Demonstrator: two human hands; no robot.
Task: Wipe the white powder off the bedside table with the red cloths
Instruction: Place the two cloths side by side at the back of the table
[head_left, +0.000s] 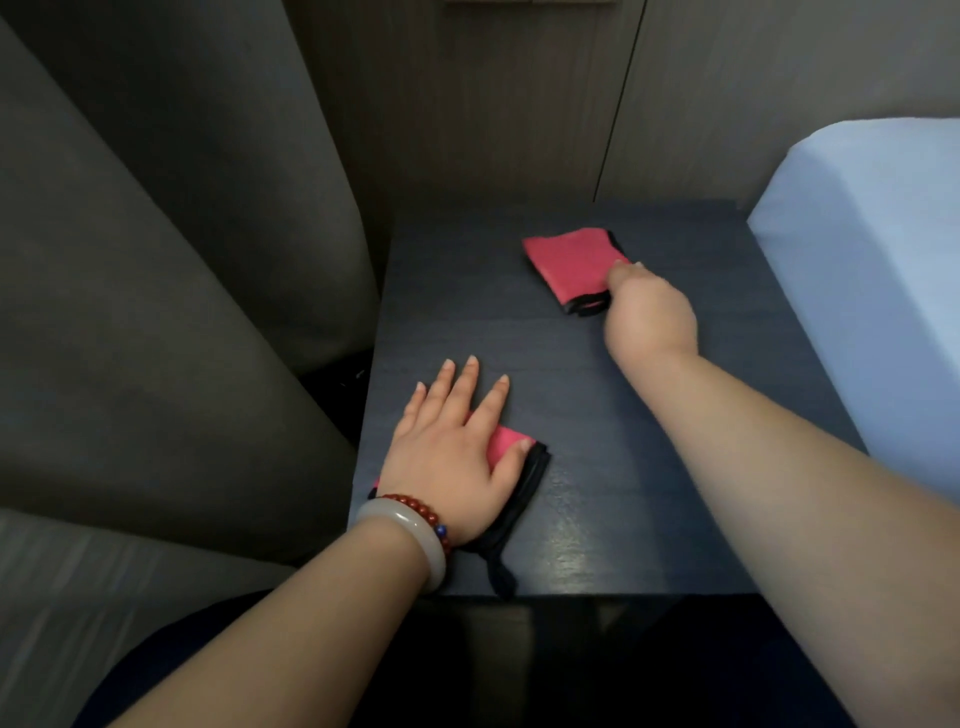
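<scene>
My left hand (447, 457) lies flat with its fingers spread wide, pressing the lower red cloth (506, 441) at the lower centre of the frame, near the table's front edge. My right hand (649, 312) curls round a corner of the upper red cloth (569, 265), right of centre, thumb on top. On the dark bedside table (597, 415) I see no white powder, only a sheen low down. I judge the wiping nearly or fully done; at most a checking pass is left.
</scene>
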